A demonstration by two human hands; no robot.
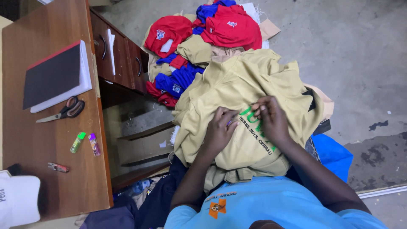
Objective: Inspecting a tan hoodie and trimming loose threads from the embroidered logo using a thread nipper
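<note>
Both hands were pressed onto a tan shirt [237, 97] on the lap: left hand [220, 129] curled, right hand [271, 116] pinching fabric.

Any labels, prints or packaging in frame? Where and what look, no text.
Green print on the khaki garment, under left hand and right hand: curved lettering rows.
Small crest badges on red caps, floor pile at top: white-blue patches.
Orange square print on the person's light-blue shirt, bottom centre.
Black hardcover book, red-edged, on the desk: no visible label.
</note>
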